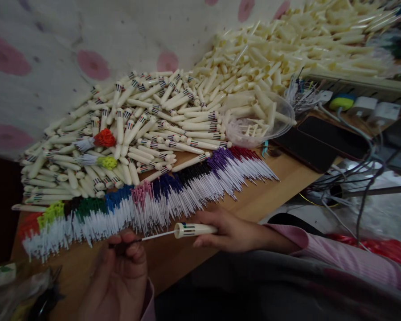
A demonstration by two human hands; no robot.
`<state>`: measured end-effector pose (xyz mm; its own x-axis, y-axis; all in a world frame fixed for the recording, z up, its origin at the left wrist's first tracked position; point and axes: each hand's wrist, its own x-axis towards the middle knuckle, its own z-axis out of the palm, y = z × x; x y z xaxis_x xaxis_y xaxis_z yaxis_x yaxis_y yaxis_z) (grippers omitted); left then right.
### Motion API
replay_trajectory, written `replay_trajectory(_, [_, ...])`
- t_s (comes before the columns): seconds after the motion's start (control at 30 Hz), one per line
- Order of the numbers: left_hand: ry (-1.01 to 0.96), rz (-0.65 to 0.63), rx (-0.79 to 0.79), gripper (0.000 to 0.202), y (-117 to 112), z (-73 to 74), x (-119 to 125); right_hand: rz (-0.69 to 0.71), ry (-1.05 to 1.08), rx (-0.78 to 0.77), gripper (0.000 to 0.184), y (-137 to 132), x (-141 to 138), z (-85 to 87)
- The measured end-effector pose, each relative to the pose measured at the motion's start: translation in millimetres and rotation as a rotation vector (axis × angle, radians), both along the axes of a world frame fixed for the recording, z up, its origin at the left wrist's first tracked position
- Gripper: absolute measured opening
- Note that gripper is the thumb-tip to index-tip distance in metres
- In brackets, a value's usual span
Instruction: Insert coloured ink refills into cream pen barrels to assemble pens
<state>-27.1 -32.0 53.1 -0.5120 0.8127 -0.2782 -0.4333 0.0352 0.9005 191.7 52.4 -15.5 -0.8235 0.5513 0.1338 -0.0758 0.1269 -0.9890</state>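
Two hands are seen at the near edge of the wood table (173, 263). One refill (158, 235) is held by its dark end in the left hand (120, 267), with the thumb and fingertips pinched on it. One pen (200, 229) is held in the right hand (230, 229), with the thumb and fingers closed around it. The refill's tip is pointed at the pen's wide end; whether it is inside cannot be told. Just past the hands, one long row of refills (127, 218) is laid out in ten color groups, from orange-red at the left to dark red at the right; the sticks are too many to count. Behind the row, two bundles, one red (104, 138) and one yellow (107, 162), are set on a big pile of pens (147, 120), also too many to count. To the right, one clear bowl (234, 133) is seen with pale parts in it, beside two phones (304, 147) and four plugs (384, 113). Farthest back, one heap of pale tubes (287, 44) is piled by a pink-spotted wall (130, 35).
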Motion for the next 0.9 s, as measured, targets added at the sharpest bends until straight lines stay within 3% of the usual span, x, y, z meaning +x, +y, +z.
replay_trajectory(0.17, [-0.142,0.001,-0.097,0.013,-0.3,-6.1,3.9,0.002,0.015,0.015,0.020,-0.1,0.3,-1.6])
replay_trajectory(0.27, [-0.212,0.120,-0.185,0.024,1.7,-4.7,12.6,0.005,0.004,0.024,0.020,0.2,0.7,-0.7])
replay_trajectory(0.37, [-0.220,0.247,-0.255,0.020,5.1,-0.2,22.6,0.015,-0.008,0.036,0.022,0.5,1.0,-0.1])
replay_trajectory(0.43, [-0.208,0.267,-0.274,0.017,7.1,2.0,27.1,0.023,-0.011,0.032,0.025,0.4,1.0,-0.6])
replay_trajectory(0.7, [-0.134,0.112,-0.145,0.022,2.0,-3.8,24.6,0.014,0.003,0.071,0.024,0.1,1.0,-1.9])
replay_trajectory(0.9, [-0.146,0.074,-0.189,0.025,3.4,-8.1,30.9,0.014,-0.018,0.083,0.025,0.2,0.8,-3.0])
